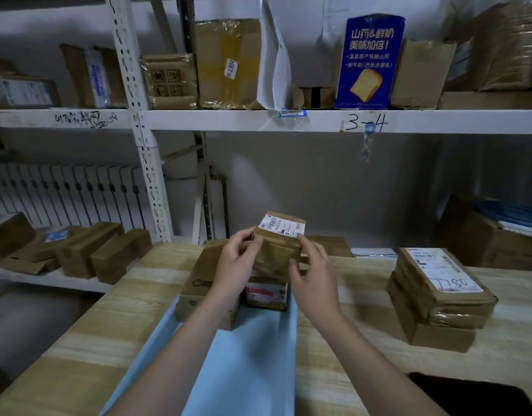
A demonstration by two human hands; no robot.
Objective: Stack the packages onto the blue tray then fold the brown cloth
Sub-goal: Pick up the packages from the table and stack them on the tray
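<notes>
A small brown taped package (278, 244) with a white label is held above the far end of the blue tray (252, 355). My left hand (237, 262) grips its left side and my right hand (311, 274) its right side. Under it on the tray lie a flat cardboard box (198, 283) and a small box with a red and white label (266, 292). A stack of brown packages (438, 292) stands on the wooden table to the right. A dark cloth (468, 394) shows at the bottom right corner; its colour is hard to tell.
The wooden table (108, 325) runs left and right of the tray. Metal shelving (258, 120) behind holds several cardboard boxes and a blue bread box (369, 61). A lower shelf at left carries more brown boxes (87, 250). A carton (492, 232) stands at far right.
</notes>
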